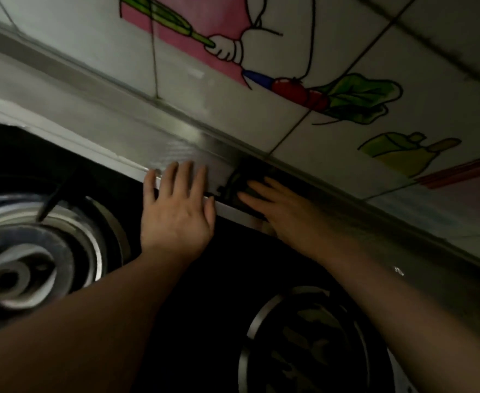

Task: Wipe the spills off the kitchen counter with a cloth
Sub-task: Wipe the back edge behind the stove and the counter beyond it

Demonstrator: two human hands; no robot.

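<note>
My left hand lies flat with fingers spread across the back edge of the black gas stove, its fingertips on the steel counter strip. To its right, my right hand presses palm down on a dark cloth against the same strip, close under the wall. Most of the cloth is hidden beneath that hand; only its dark left edge shows. The scene is dim and blurred, and no spill can be made out.
Two round burners sit in the stove: one at the left and one at the lower right. A tiled wall with cartoon vegetable drawings rises directly behind the narrow strip.
</note>
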